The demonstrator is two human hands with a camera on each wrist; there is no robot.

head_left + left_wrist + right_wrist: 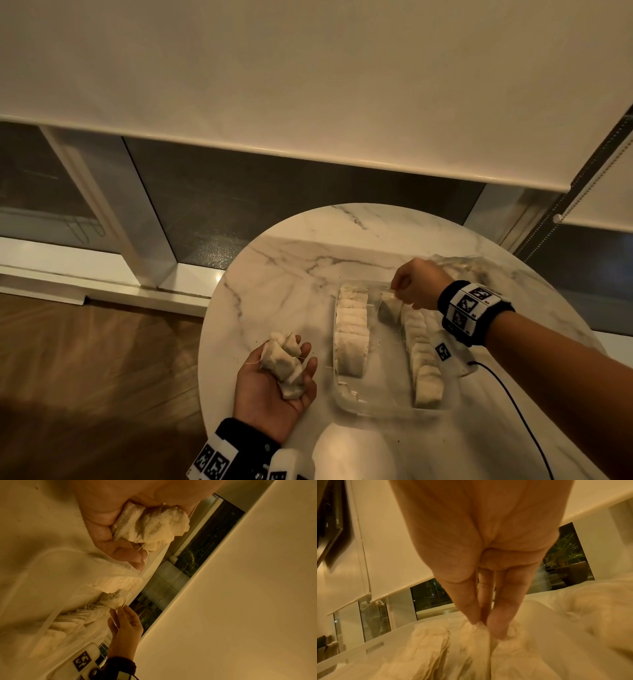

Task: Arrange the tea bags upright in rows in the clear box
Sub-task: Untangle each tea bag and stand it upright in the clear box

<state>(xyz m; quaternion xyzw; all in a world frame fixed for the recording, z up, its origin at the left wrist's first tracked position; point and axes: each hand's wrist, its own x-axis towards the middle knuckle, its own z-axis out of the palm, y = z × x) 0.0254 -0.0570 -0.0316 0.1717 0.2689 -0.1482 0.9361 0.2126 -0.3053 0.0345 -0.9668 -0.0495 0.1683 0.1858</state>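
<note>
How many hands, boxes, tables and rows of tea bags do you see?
Hands: 2 (left hand, right hand)
Clear box: 1
Rows of tea bags in the box: 2 (left row, right row)
Table: 1
Total: 6

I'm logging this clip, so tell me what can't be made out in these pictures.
- Head view: count of tea bags in the left hand; they are bunched.
- Right wrist view: rows in the box are blurred.
- Left wrist view: box walls barely show.
- Head view: right hand hides its pinch.
</note>
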